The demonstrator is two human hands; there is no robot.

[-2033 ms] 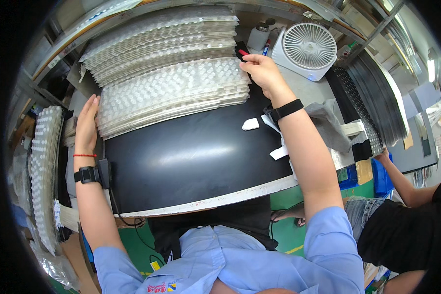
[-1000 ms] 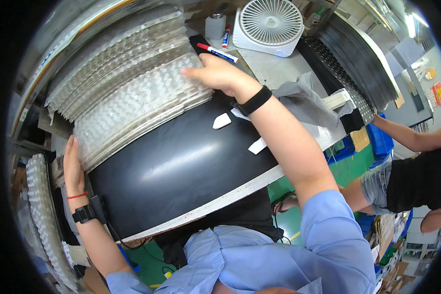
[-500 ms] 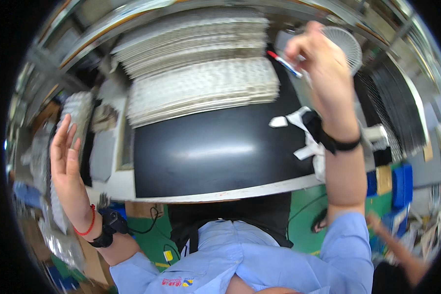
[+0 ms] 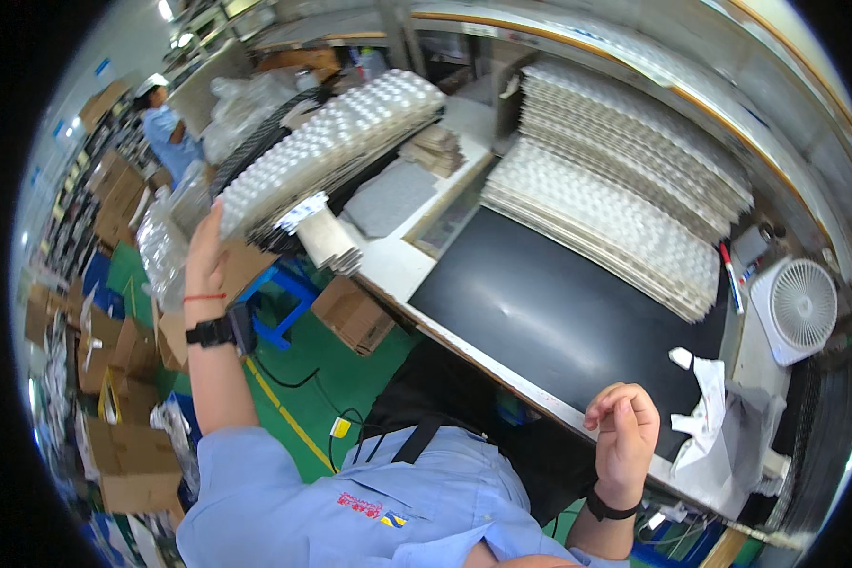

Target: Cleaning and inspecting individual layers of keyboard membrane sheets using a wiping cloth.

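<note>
My left hand reaches out to the left with its fingers stretched along the near end of a stack of white, bumpy moulded sheets. It looks to be against the stack's outer side, but firm contact cannot be made out. Below the stack's near end a small bundle of pale strips juts over the table edge. My right hand hovers by the table's front edge, fingers curled in and no object visible in them. Nearest to it on the right lie white cut pieces.
A black mat covers the white-edged table, with more stacked bumpy sheets at its back. Markers and a white fan stand at the right. Cardboard boxes fill the left floor; a person is farther off.
My view has swung left, showing more of the left stack and floor. My left hand has come to the stack's end. My right hand has moved from near the fan to the table's front edge.
</note>
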